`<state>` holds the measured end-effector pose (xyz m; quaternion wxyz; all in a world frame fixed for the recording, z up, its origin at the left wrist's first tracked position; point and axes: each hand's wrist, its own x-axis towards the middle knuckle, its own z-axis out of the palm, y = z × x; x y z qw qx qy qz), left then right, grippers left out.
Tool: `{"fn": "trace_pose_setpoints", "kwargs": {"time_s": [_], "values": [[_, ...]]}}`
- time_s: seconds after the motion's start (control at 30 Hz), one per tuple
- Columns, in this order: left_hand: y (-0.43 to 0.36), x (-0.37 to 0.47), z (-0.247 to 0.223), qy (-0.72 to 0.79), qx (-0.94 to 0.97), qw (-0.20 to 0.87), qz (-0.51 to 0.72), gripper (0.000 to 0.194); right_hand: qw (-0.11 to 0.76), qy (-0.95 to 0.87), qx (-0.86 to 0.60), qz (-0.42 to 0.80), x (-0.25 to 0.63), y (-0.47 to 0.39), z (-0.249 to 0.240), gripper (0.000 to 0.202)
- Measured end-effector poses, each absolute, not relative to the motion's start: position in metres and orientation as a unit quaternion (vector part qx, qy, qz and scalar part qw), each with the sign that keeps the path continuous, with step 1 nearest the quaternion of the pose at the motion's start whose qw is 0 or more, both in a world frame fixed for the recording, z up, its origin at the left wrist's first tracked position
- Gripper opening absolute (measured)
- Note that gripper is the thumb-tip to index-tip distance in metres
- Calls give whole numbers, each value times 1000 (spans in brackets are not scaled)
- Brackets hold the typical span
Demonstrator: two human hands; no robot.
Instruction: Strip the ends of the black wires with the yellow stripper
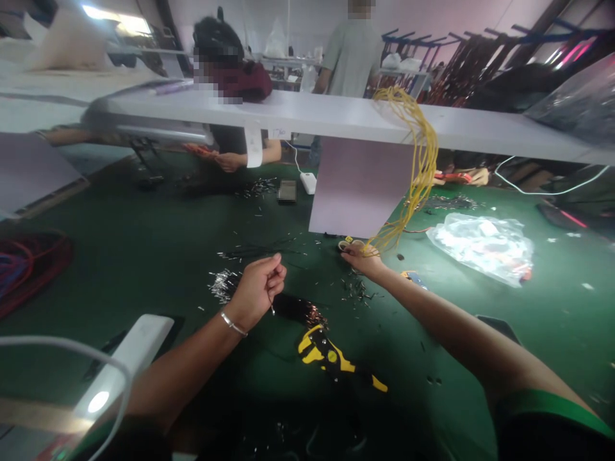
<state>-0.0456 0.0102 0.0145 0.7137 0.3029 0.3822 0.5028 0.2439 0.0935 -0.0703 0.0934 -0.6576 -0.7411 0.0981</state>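
My left hand (259, 285) is closed in a pinch over the green tabletop. A thin dark wire with a small shiny tip (273, 310) sticks out below its fingers. Farther forward, my right hand (364, 257) has its fingers closed at a pale ring-shaped thing (343, 245), whose kind I cannot make out. Under and beside my left hand lies a bundle of black wires (295, 308) with copper ends to the right and silvery tips (223, 285) to the left. Yellow-and-black wire strippers (331, 353) lie nearer to me. Loose small dark pieces (358, 288) are scattered below my right hand.
A white shelf (307, 115) crosses above the table on an upright panel (361, 186). Yellow wires (423, 153) hang from it near my right hand. A clear plastic bag (485, 246) lies right, red cable coils (29, 272) left. Across the table, a person's hands (229, 161) are working.
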Motion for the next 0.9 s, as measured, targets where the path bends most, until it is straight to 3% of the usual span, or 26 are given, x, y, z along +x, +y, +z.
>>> {"fn": "trace_pose_setpoints", "kwargs": {"time_s": [0.43,0.73,0.9], "values": [[10,-47,15,383,296,708,514,29,149,-695,-694,117,244,90,-56,27],[7,-43,13,381,302,710,510,28,127,-736,-609,267,200,-53,-21,38],[4,-42,16,385,301,705,514,28,41,-799,-548,244,183,-115,-16,38]]}}
